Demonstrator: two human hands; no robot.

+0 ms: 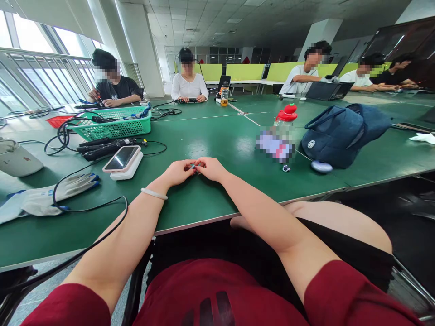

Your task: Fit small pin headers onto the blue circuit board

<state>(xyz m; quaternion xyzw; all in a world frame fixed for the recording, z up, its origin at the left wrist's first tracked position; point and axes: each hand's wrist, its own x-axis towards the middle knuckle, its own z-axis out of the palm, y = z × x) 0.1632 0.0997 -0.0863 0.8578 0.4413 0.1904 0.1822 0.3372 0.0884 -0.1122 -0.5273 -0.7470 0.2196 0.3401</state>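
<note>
Over the green table (pixel 190 199), my left hand (pixel 177 173) and my right hand (pixel 211 169) meet at the fingertips. Both are closed in a pinch around a small pale-blue piece (pixel 193 166). Most of this piece is hidden by the fingers, so its kind is too small to make out. Dark red shows at the fingertips. A white bangle (pixel 154 194) circles my left wrist. Left of my left hand, a phone (pixel 122 158) lies on a white block (pixel 131 168).
Gloves (pixel 64 194) and a black cable (pixel 88 209) lie at left, near a green basket (pixel 112 124). At right are a blue bag (pixel 340 136), a red-lidded bottle (pixel 285 120) and a round lilac object (pixel 321 167). Several people sit across the table.
</note>
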